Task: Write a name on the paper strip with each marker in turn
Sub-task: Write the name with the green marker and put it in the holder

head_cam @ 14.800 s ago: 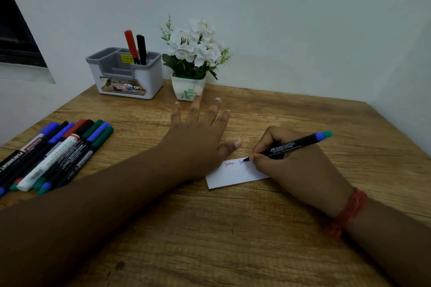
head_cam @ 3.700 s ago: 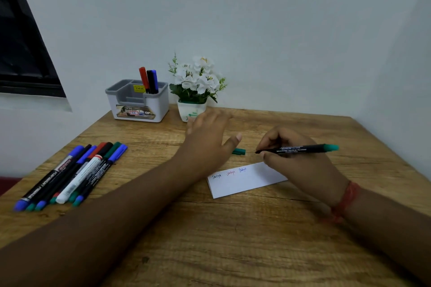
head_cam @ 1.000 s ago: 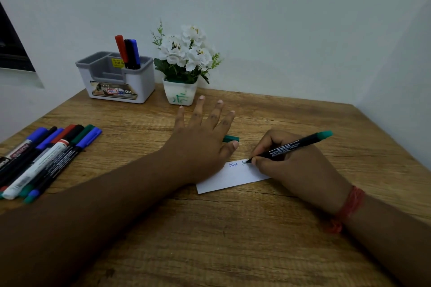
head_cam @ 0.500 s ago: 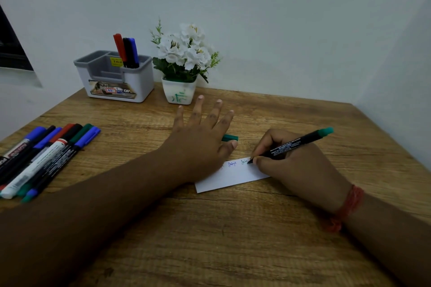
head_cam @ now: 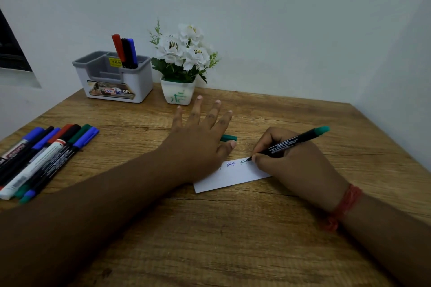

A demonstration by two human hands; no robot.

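Left hand (head_cam: 198, 144) lies flat, fingers spread, pinning the left end of the small white paper strip (head_cam: 229, 177) mid-table. Right hand (head_cam: 293, 165) pinches the black green-ended marker (head_cam: 291, 143), tip on the strip's far edge. Risks: fresh ink smearing under the right palm; strip sliding if the pinning slackens; loose green cap (head_cam: 229, 138) rolling off.

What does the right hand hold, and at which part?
The right hand holds the green marker low on its barrel, near the tip, between its fingers.
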